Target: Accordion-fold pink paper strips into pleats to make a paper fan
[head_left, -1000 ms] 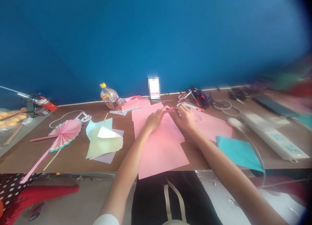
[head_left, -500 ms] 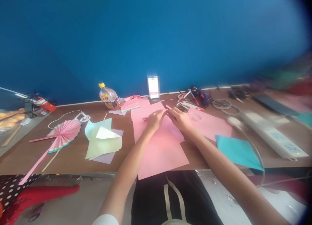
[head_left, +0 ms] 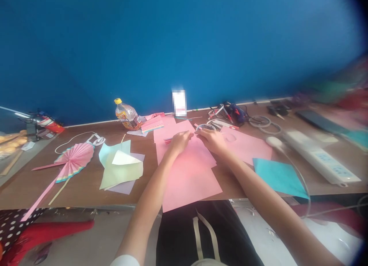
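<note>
My left hand (head_left: 180,141) and my right hand (head_left: 212,140) meet over the far end of a pink paper sheet (head_left: 188,174) that lies on the brown table (head_left: 86,185). Both pinch a small pleated pink paper strip (head_left: 169,141), whose folded end sticks out to the left of my left fingers. A second pink sheet (head_left: 247,147) lies just right of my right hand, and a roll of tape (head_left: 205,126) sits just beyond my fingers.
A pink pleated paper fan (head_left: 75,160) and pale green sheets (head_left: 120,168) lie at left. A plastic bottle (head_left: 126,115) rests by the blue wall. A teal sheet (head_left: 278,175), a power strip (head_left: 322,160), cables and tools (head_left: 232,112) are at right.
My hands drew together and shifted slightly left; the folded pink strip, first stretched between them, now pokes out left of my left hand. The view drifted a little.
</note>
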Available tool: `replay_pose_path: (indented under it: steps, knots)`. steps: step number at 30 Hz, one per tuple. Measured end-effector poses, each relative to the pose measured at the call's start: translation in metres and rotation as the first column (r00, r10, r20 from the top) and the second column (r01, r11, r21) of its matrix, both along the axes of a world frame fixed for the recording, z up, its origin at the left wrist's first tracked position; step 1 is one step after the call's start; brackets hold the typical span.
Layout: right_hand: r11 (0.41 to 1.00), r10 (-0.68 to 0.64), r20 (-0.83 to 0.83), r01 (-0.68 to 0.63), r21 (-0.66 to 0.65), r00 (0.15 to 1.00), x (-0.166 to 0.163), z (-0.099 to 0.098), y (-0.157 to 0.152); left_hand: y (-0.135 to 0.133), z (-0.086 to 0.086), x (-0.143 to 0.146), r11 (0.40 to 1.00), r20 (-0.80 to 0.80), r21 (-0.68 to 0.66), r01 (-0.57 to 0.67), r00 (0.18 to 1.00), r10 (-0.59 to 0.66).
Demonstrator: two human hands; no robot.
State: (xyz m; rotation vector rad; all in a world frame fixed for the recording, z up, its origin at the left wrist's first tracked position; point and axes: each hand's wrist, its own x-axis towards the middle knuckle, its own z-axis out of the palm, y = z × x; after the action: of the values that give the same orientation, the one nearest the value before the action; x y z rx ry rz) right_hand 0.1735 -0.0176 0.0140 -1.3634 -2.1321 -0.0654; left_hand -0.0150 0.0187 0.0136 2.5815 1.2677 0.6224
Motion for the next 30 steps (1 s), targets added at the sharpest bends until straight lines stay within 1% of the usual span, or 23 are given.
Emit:
replay_pose_path:
  steps: [3, 5, 9, 13, 18, 22, 27, 30]
  knots:
    - [1.000, -0.006, 0.082, 0.007, -0.009, 0.997, -0.001, -0.004, 0.002, 0.001, -0.002, 0.000, 1.000, -0.080, 0.002, -0.017, 0.997, 0.017]
    - [1.000, -0.018, 0.103, 0.019, -0.012, 0.995, -0.003, -0.006, 0.003, 0.002, -0.004, 0.002, 1.000, -0.121, 0.010, -0.023, 0.992, 0.024]
    - [1.000, -0.012, 0.032, 0.012, -0.009, 0.999, -0.006, -0.008, 0.004, -0.001, -0.003, 0.004, 1.000, -0.178, 0.024, -0.010, 0.984, 0.014]
    - [1.000, -0.012, -0.073, 0.010, -0.021, 0.997, -0.009, -0.009, 0.004, -0.003, 0.001, 0.004, 0.999, -0.180, 0.042, -0.008, 0.983, 0.016]
    - [1.000, -0.006, -0.111, 0.004, -0.020, 0.994, -0.010, -0.010, 0.005, -0.002, 0.001, 0.001, 0.999, -0.192, 0.033, 0.004, 0.981, 0.003]
    - [0.999, 0.032, -0.056, -0.032, 0.000, 0.998, -0.011, -0.010, 0.003, -0.001, 0.000, -0.001, 1.000, -0.209, 0.025, 0.011, 0.978, -0.005]
    - [0.996, -0.083, -0.005, 0.083, -0.017, 0.997, -0.015, -0.011, 0.001, -0.001, -0.001, 0.001, 0.999, -0.227, 0.045, 0.002, 0.974, 0.008]
    - [0.996, -0.087, 0.018, 0.087, -0.022, 0.996, -0.014, -0.012, 0.002, 0.000, -0.003, 0.001, 0.999, -0.232, 0.050, -0.005, 0.973, 0.017]
